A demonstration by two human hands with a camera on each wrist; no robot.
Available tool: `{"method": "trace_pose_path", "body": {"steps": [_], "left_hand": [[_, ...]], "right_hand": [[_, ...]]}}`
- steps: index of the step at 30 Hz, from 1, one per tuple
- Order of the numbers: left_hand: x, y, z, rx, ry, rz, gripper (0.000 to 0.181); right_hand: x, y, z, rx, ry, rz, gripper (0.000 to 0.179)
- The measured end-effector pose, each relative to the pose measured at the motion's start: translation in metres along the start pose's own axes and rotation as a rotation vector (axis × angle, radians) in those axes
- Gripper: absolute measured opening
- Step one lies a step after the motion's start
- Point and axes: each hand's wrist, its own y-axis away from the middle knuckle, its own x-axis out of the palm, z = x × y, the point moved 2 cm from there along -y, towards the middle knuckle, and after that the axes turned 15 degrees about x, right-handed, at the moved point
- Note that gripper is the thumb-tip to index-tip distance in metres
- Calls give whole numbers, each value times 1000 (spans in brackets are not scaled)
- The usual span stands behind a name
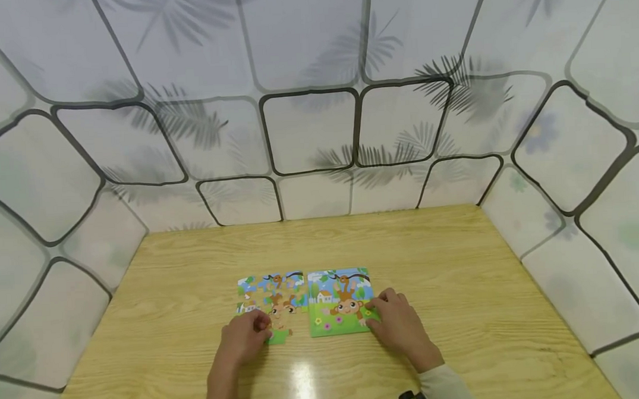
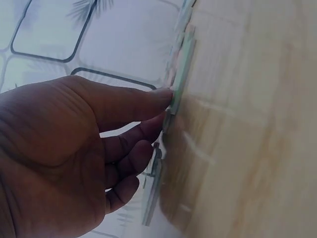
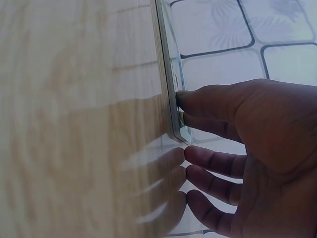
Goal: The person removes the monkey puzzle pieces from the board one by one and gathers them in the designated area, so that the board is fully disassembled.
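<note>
On the left lies a partly joined jigsaw puzzle with a monkey picture, table wood showing in its gaps. My left hand is at its lower left, thumb and curled forefinger pinching a green puzzle piece low along the edge. In the left wrist view the thumb meets that piece's thin edge; part of the forefinger is hidden. To the right lies a flat, square monkey picture board. My right hand rests at its right edge, thumb and forefinger touching it, other fingers loosely bent against the table.
Both puzzles lie side by side on a light wooden table, a narrow gap between them. A patterned white cloth wall rises behind and on both sides. Light glares off the tabletop near the front.
</note>
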Motion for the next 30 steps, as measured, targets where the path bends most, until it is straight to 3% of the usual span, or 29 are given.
{"method": "trace_pose_path", "body": {"steps": [5,11,17,22,27,30], "left_hand": [[2,-1,-2,7,-1,-37,14],[12,-9,-20,98,103,-120,18],[32,-22,-41,152,163,-52,20],[45,-31,-59,203,126,-15,22],[53,-39,-76,277,66,-37,17],[60,-44,-85,329,-15,-58,12]], "right_hand": [[0,-1,1,0,-3,-2,25],[0,1,0,9,-15,-15,25],[-1,2,0,25,-37,8,34],[-3,4,-1,21,-46,24,46],[-5,4,-3,15,-59,27,50],[-4,4,-5,1,-41,12,53]]}}
